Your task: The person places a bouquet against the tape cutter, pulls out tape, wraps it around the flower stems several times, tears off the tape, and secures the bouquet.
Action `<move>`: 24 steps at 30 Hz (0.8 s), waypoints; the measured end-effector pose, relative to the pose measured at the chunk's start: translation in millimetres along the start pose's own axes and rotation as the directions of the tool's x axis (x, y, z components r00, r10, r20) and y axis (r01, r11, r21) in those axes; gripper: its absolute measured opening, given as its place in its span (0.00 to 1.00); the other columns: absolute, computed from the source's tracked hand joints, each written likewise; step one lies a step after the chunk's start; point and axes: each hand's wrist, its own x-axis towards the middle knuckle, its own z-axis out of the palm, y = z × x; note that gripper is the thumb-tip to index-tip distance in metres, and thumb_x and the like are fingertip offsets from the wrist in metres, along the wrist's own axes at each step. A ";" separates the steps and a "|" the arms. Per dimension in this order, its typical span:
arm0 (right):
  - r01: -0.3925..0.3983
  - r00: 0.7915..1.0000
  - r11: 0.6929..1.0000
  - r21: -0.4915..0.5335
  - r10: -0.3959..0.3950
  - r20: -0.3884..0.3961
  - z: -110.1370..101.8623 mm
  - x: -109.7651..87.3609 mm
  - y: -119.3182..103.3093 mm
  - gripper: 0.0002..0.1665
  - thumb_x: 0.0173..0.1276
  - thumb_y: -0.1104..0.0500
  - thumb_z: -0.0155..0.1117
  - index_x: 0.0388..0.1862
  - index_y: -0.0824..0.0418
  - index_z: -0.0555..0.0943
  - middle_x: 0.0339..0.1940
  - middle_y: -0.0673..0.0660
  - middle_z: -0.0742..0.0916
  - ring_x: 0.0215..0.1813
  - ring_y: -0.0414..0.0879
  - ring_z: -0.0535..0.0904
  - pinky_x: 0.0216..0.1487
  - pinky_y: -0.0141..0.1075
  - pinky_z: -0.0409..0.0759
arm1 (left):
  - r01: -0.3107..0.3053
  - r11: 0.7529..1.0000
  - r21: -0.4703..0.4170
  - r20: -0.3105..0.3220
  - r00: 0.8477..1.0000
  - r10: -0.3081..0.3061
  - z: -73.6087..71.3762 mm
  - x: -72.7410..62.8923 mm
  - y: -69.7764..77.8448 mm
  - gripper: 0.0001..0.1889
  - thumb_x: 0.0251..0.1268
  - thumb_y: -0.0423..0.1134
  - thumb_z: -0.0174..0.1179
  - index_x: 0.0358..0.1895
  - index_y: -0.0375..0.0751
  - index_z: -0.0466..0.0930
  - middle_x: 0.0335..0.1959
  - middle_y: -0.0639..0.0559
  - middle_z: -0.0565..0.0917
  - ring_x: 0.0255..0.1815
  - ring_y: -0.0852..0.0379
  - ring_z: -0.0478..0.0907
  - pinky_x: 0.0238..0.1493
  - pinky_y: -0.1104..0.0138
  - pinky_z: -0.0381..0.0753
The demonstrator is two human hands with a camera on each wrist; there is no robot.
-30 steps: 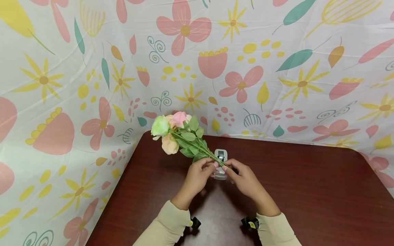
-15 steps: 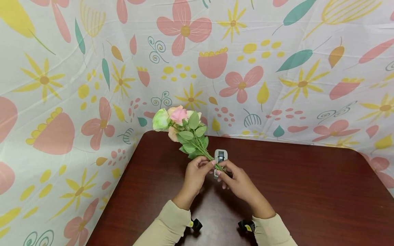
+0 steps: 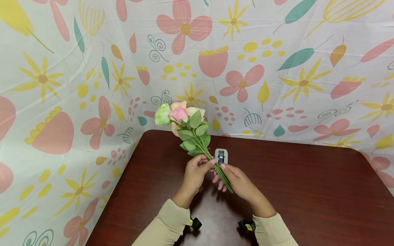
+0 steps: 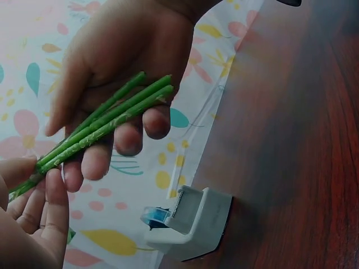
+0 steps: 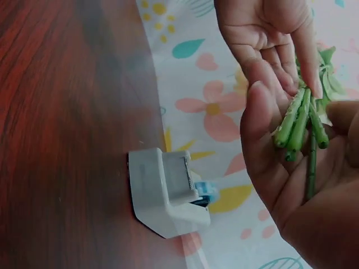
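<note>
A bunch of artificial roses (image 3: pixel 179 114), pink, peach, cream and pale green with green leaves, slants over the table, blooms toward the back left. My left hand (image 3: pixel 194 173) pinches its stems between thumb and fingers. Under the stem ends lies my right hand (image 3: pixel 244 184), palm up with fingers relaxed, its thumb near the stems. In the left wrist view the bare green stems (image 4: pixel 106 121) cross that palm; in the right wrist view their cut ends (image 5: pixel 295 134) point over it. Just behind the hands stands a light grey tape dispenser (image 3: pixel 221 155), partly hidden.
The dark red-brown wooden table (image 3: pixel 307 191) runs back to a white curtain (image 3: pixel 197 68) printed with flowers and leaves. Another curtain side borders the table's left. Black wrist cameras (image 3: pixel 195 223) hang below both sleeves.
The bouquet has tilted more upright, its blooms shifting up and slightly right. My right hand has gone from pinching the stem ends to lying loosely under them, leaving the ends exposed.
</note>
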 end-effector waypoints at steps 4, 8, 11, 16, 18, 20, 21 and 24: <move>-0.019 1.000 0.996 0.088 0.017 0.020 -1.1 1.1 1.0 0.33 0.87 0.48 0.32 0.57 0.73 0.78 0.33 0.64 0.85 0.24 0.44 0.80 0.25 0.43 0.82 | 0.010 1.000 -0.019 0.014 1.000 -0.010 -0.4 0.4 -0.9 0.10 0.67 0.35 0.66 0.44 0.30 0.82 0.32 0.54 0.87 0.31 0.59 0.84 0.44 0.60 0.87; -0.022 0.999 0.994 0.111 0.017 0.044 -2.3 2.1 0.8 0.32 0.87 0.49 0.33 0.56 0.74 0.77 0.31 0.59 0.81 0.26 0.42 0.74 0.27 0.37 0.78 | 0.004 1.000 -0.018 0.016 1.000 -0.004 -0.6 0.1 -0.5 0.09 0.68 0.35 0.66 0.43 0.30 0.82 0.31 0.55 0.86 0.32 0.59 0.84 0.44 0.61 0.86; -0.047 0.997 0.991 0.128 0.039 0.064 -3.2 1.7 -0.1 0.30 0.87 0.48 0.33 0.55 0.71 0.76 0.32 0.57 0.78 0.28 0.41 0.72 0.29 0.36 0.77 | -0.005 1.000 -0.019 0.017 1.000 0.006 -0.4 -0.3 0.2 0.10 0.68 0.35 0.65 0.43 0.30 0.82 0.32 0.54 0.86 0.33 0.59 0.84 0.46 0.59 0.86; -0.090 0.993 0.984 0.152 0.078 0.083 -3.3 0.8 -1.0 0.27 0.86 0.45 0.34 0.53 0.64 0.74 0.32 0.57 0.74 0.28 0.42 0.68 0.28 0.38 0.75 | -0.012 1.000 -0.004 0.021 1.000 0.012 -0.4 0.0 -0.5 0.12 0.69 0.35 0.65 0.46 0.27 0.82 0.33 0.54 0.86 0.34 0.59 0.83 0.46 0.62 0.85; -0.096 0.993 0.982 0.162 0.083 0.081 -2.5 0.6 -1.1 0.26 0.86 0.45 0.35 0.52 0.64 0.73 0.32 0.57 0.74 0.27 0.42 0.68 0.26 0.38 0.73 | -0.015 1.000 0.008 0.023 1.000 0.015 -0.3 0.1 -0.8 0.13 0.69 0.36 0.65 0.47 0.27 0.82 0.34 0.53 0.86 0.35 0.59 0.83 0.46 0.63 0.85; -0.094 0.994 0.980 0.174 0.081 0.076 -1.3 0.6 -1.3 0.25 0.86 0.46 0.37 0.51 0.66 0.72 0.33 0.57 0.75 0.25 0.41 0.67 0.24 0.37 0.70 | -0.019 1.000 0.022 0.022 1.000 0.019 0.1 0.4 -1.0 0.13 0.69 0.37 0.65 0.46 0.27 0.82 0.35 0.51 0.87 0.35 0.58 0.83 0.46 0.64 0.85; -0.091 0.994 0.980 0.178 0.079 0.073 -0.5 0.7 -1.3 0.25 0.86 0.47 0.38 0.50 0.68 0.71 0.33 0.56 0.76 0.24 0.40 0.67 0.23 0.37 0.69 | -0.020 0.999 0.029 0.021 1.000 0.019 0.3 0.6 -1.0 0.12 0.69 0.37 0.65 0.45 0.28 0.82 0.35 0.49 0.87 0.35 0.59 0.83 0.45 0.64 0.85; -0.076 0.995 0.982 0.176 0.064 0.071 2.0 1.1 -0.9 0.24 0.86 0.49 0.39 0.49 0.71 0.69 0.32 0.55 0.78 0.22 0.39 0.67 0.21 0.35 0.66 | -0.019 0.999 0.032 0.014 1.000 0.018 1.0 0.8 -1.4 0.11 0.68 0.37 0.66 0.44 0.31 0.84 0.38 0.45 0.88 0.36 0.59 0.83 0.45 0.66 0.84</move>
